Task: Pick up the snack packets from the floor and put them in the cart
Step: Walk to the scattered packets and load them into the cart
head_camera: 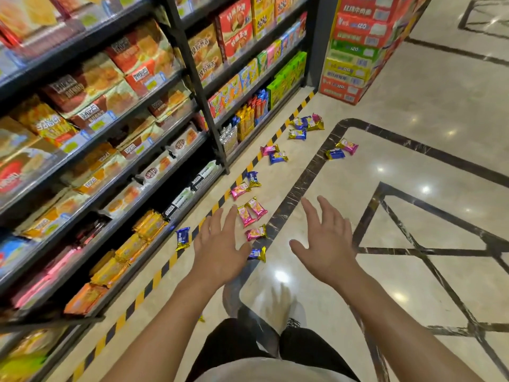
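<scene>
Down at six o'clock, dark trousers and a striped shoe (294, 323) stand on the glossy marble floor (413, 216), and both bare forearms reach forward from there. Left hand (220, 244) is spread flat, fingers straight, gripping nothing, hovering over the yellow-and-black hazard tape (154, 279) that runs along the shelf base. Right hand (327, 241) is just as loose, fingers splayed, palm down, nothing in it. Snack packets are scattered all over the floor ahead: a blue packet (183, 237) at nine o'clock of the left hand, another blue packet (257, 253) peeking out beside its thumb, a pink packet (256, 232) just above that, and a pair of pink packets (252, 211) touching each other at twelve o'clock. Further on, a pink and blue pair (246, 185), then another pair (274, 153) by the tape, two more (342, 150) out at one o'clock on the dark marble inlay, and a far cluster (305, 125) near the shelf end. Stocked shelves (110, 133) fill the nine o'clock side, and stacked red cartons (358, 48) rise at twelve. No cart shows anywhere in view.
</scene>
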Demonstrator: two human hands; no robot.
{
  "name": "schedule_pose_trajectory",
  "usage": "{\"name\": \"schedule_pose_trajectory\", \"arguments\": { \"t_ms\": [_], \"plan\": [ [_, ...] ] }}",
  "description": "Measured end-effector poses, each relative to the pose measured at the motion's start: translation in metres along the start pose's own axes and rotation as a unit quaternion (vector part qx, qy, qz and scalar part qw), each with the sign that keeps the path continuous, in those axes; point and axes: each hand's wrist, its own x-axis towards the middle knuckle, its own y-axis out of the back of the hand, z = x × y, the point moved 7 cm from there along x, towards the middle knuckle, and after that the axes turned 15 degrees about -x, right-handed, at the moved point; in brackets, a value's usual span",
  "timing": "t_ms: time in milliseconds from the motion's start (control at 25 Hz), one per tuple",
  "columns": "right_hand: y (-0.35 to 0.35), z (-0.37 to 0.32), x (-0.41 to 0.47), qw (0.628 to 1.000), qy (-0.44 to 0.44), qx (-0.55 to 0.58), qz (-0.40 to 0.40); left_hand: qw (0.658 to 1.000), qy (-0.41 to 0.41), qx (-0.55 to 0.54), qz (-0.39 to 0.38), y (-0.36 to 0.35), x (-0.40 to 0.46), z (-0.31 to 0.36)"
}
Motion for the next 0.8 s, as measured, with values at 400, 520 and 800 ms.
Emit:
{"name": "schedule_pose_trajectory", "arguments": {
  "t_ms": [400, 520, 800],
  "plan": [
    [-0.009, -0.004, 0.096, 0.998, 0.052, -0.013, -0.036, 0.996, 0.078, -0.019, 0.048, 0.002, 0.06, -0.022],
    [-0.016, -0.02, 0.131, 0.996, 0.065, -0.024, -0.052, 0.995, 0.079, -0.022, 0.062, 0.01, 0.096, -0.033],
    [-0.03, -0.062, 0.223, 0.995, 0.07, -0.049, -0.059, 0.994, 0.071, -0.062, 0.051, 0.034, 0.188, -0.052]
  ]
}}
